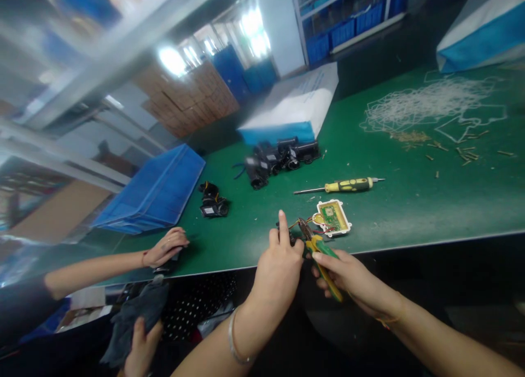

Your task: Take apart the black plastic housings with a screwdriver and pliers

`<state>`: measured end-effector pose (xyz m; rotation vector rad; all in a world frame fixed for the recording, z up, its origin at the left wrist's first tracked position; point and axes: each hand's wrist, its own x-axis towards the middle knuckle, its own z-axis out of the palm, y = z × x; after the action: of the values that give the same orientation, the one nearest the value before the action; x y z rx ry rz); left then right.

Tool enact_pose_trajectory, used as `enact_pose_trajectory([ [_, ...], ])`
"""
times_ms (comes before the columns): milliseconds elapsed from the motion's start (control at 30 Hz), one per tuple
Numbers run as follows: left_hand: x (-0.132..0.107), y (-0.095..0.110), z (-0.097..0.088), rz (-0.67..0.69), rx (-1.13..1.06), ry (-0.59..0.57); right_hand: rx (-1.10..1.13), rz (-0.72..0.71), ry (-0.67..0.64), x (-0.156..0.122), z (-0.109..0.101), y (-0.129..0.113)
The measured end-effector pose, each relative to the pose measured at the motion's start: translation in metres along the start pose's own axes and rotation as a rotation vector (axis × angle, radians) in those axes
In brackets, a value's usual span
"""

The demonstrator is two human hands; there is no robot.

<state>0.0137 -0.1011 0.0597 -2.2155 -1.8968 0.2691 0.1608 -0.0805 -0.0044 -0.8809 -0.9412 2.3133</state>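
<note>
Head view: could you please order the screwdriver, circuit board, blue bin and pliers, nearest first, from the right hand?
1. Pliers, in the right hand
2. Circuit board, just beyond
3. Screwdriver, farther back
4. Blue bin, far left

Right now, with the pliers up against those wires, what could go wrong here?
The pliers in the right hand are very close to the left hand, so a slip might nip a finger. The wires run to the white housing with the circuit board, so a tug could strain their connections. The housing also lies near the edge of the green table and might be pulled off.
</note>
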Motion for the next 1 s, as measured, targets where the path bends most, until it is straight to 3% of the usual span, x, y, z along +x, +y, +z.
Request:
enact_pose_trajectory([
  [333,0.005,-0.001,-0.002,0.014,-0.049,0.012,-0.046,-0.205,0.078,0.009,0.002,0.018],
  [533,0.009,-0.007,-0.002,-0.033,-0.129,0.004,-0.087,-0.470,0.155,-0.010,-0.008,-0.012],
  [633,0.011,-0.009,-0.001,-0.026,-0.139,0.007,-0.348,-0.589,0.412,-0.025,-0.036,-0.038],
  [733,0.013,-0.013,0.001,-0.029,-0.149,-0.006,-0.812,-0.655,0.834,-0.035,-0.084,-0.058],
  [800,0.015,-0.017,0.004,-0.035,-0.146,-0.023,-1.120,-0.714,1.049,-0.040,-0.121,-0.066],
  [900,0.020,-0.023,0.012,-0.030,-0.121,-0.049,-1.495,-0.695,1.260,-0.046,-0.169,-0.069],
  [1000,0.025,-0.029,0.022,-0.021,-0.109,-0.046,-1.652,-0.604,1.408,-0.051,-0.197,-0.067],
])
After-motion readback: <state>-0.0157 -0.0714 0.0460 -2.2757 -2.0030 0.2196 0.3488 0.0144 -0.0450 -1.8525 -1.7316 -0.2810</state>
